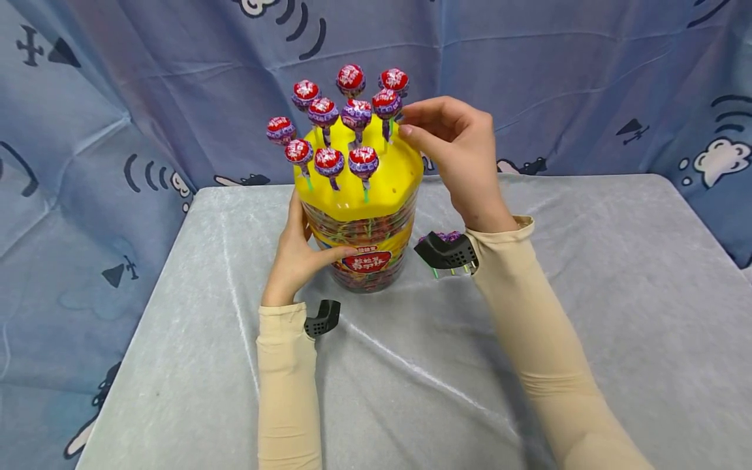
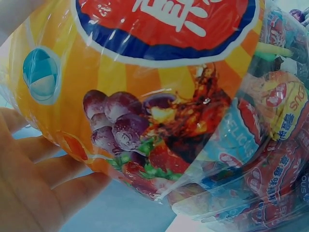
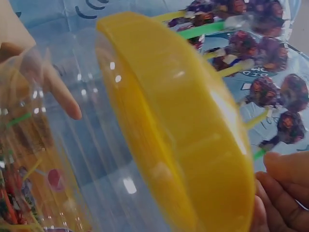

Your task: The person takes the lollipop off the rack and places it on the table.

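A clear plastic candy jar point(image 1: 370, 230) stands upright on the table, with a fruit-printed label point(image 2: 130, 77) round it. Several lollipops point(image 1: 362, 161) in red and purple wrappers stick up from its yellow lid point(image 1: 390, 189). My left hand point(image 1: 296, 258) holds the jar's left side, thumb across the front label and fingers round behind. At the lid's right edge is my right hand point(image 1: 464, 147), its thumb and forefinger slightly apart beside the rightmost lollipops. The right wrist view shows its thumb close to the green stick point(image 3: 259, 153) of one lollipop point(image 3: 290, 127).
More lollipops point(image 1: 449, 237) lie on the grey-covered table point(image 1: 617, 294) right of the jar, partly hidden behind the right wrist's black camera mount point(image 1: 449, 251). A blue patterned curtain point(image 1: 529, 78) hangs behind the table. Wrapped candies point(image 2: 277, 101) show inside the jar.
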{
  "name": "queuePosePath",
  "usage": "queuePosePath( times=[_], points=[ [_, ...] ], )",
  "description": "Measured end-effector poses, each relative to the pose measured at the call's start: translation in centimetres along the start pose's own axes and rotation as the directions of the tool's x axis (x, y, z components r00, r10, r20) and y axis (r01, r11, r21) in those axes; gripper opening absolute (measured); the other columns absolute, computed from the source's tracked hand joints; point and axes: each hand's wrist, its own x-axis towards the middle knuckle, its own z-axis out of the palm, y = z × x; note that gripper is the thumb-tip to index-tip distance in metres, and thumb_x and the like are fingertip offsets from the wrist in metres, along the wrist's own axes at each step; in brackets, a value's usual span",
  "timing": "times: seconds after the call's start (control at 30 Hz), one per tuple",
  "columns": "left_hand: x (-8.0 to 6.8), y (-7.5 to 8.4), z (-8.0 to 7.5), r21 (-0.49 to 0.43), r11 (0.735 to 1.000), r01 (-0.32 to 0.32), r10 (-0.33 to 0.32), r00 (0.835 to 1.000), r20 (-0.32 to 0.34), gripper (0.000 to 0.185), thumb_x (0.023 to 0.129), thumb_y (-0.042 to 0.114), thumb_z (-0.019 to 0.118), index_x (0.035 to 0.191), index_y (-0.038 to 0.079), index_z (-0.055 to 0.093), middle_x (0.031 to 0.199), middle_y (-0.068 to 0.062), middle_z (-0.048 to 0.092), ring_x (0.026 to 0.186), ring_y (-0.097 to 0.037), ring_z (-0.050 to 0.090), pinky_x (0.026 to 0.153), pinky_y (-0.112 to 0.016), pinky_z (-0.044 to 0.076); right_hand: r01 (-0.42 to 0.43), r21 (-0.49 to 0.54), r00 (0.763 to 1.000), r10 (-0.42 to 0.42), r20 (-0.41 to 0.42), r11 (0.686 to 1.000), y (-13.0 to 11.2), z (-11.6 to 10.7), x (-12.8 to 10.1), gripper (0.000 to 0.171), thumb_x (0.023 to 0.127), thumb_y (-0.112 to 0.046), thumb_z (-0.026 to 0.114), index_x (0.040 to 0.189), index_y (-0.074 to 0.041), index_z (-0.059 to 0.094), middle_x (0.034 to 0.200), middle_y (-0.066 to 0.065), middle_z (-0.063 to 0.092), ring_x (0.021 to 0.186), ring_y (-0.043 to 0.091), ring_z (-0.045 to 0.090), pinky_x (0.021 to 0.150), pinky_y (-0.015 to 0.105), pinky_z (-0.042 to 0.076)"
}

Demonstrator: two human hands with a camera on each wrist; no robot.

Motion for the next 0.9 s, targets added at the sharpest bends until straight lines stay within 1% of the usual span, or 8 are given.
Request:
queuePosePath(
  times=[0.07,0.2,0.27,0.3,0.47,0.53,0.9],
  points=[
    [-0.1,0.4,0.0,-0.003,1.000,0.007,-0.007,1.000,0.004,0.115,0.069,0.006,0.084,0.152,0.028,0.007,0.151,0.002,0.027,0.133,-0.016,0.032,0.111,-0.042,0.026,0.010,-0.028,1.000,-0.010,-0.001,1.000,0.1,0.3,0.2,0.015,0.082,0.002,0.070,0.097,0.003,0.070,0.093,0.011,0.067,0.085,0.025,0.060,0.080,0.028,0.053],
    [-0.5,2.0,0.0,0.001,1.000,0.010,-0.010,1.000,0.012,0.112,0.071,0.002,0.082,0.153,0.018,0.007,0.152,-0.005,0.026,0.134,-0.020,0.031,0.112,-0.043,0.025,0.022,-0.057,1.000,-0.023,-0.008,0.998,0.2,0.7,0.4,0.014,0.081,0.002,0.071,0.096,0.003,0.070,0.091,0.010,0.067,0.083,0.024,0.060,0.079,0.027,0.053],
    [-0.6,2.5,0.0,-0.001,1.000,0.006,-0.006,1.000,0.014,0.112,0.071,0.003,0.082,0.152,0.017,0.007,0.152,-0.005,0.026,0.135,-0.021,0.030,0.112,-0.044,0.025,0.023,-0.057,1.000,-0.024,-0.014,0.998,0.2,0.9,0.5,0.014,0.081,0.002,0.071,0.095,0.003,0.070,0.090,0.010,0.067,0.082,0.024,0.060,0.078,0.027,0.053],
    [-0.6,2.4,0.0,-0.001,1.000,0.005,-0.005,1.000,0.014,0.112,0.071,0.004,0.083,0.153,0.018,0.007,0.152,-0.005,0.026,0.135,-0.021,0.030,0.112,-0.044,0.025,0.025,-0.056,1.000,-0.026,-0.017,0.998,0.2,0.9,0.6,0.014,0.081,0.002,0.071,0.094,0.003,0.070,0.090,0.010,0.067,0.081,0.024,0.060,0.077,0.027,0.053],
    [-0.2,0.4,-0.1,-0.004,1.000,-0.019,0.019,1.000,0.003,0.116,0.068,0.008,0.085,0.152,0.030,0.008,0.151,0.003,0.028,0.134,-0.016,0.031,0.111,-0.043,0.026,0.031,-0.046,0.999,-0.032,-0.028,0.998,0.2,1.2,0.8,0.011,0.080,0.004,0.071,0.091,0.003,0.070,0.087,0.010,0.067,0.079,0.024,0.059,0.076,0.026,0.053],
    [0.0,-0.1,-0.1,-0.005,1.000,-0.029,0.029,1.000,-0.001,0.115,0.068,0.009,0.085,0.151,0.033,0.008,0.150,0.006,0.028,0.133,-0.014,0.032,0.111,-0.042,0.026,0.032,-0.042,0.999,-0.033,-0.030,0.999,0.3,1.2,0.8,0.011,0.080,0.004,0.071,0.090,0.003,0.070,0.087,0.010,0.067,0.079,0.024,0.059,0.076,0.026,0.053],
    [0.0,-0.3,0.0,-0.006,1.000,-0.028,0.028,1.000,0.001,0.113,0.070,0.009,0.084,0.151,0.033,0.009,0.151,0.007,0.027,0.134,-0.013,0.031,0.111,-0.042,0.026,0.037,-0.063,0.999,-0.039,-0.030,0.997,0.2,1.3,0.9,0.008,0.081,0.005,0.070,0.089,0.004,0.070,0.085,0.009,0.066,0.077,0.024,0.058,0.074,0.026,0.052]
  ],
)
